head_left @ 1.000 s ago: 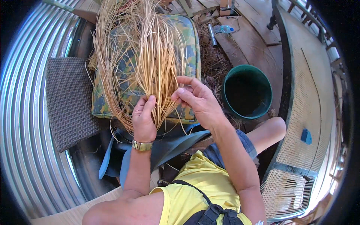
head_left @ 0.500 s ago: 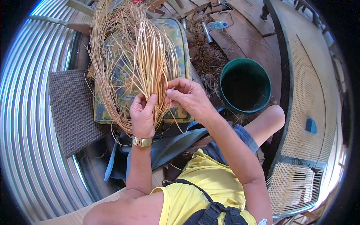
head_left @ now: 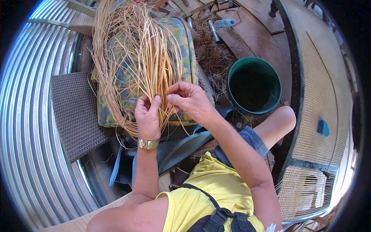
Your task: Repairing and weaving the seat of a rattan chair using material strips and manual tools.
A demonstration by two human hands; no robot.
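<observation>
A long looped bundle of thin tan cane strands (head_left: 156, 65) lies over a camouflage-patterned bag (head_left: 183, 42) in front of me. My left hand (head_left: 148, 116) is closed round the lower end of the bundle, thumb on top. Just to its right, my right hand (head_left: 189, 99) pinches at strands on the bundle's right side, thumb and forefinger together. Exactly how many strands sit in that pinch is hidden by the fingers. Loose ends hang below both hands.
A dark green bucket (head_left: 254, 86) stands to the right. Beyond it leans a framed woven cane panel (head_left: 317, 96) with a blue piece on it. Corrugated metal (head_left: 34, 127) and a grey woven mat (head_left: 77, 112) are at left. A plastic bottle (head_left: 224, 23) lies among scraps at the back.
My right hand has shifted slightly left, closer to my left hand, still pinching at the strands. The left hand keeps its hold on the bundle. The whole view has tilted a little.
</observation>
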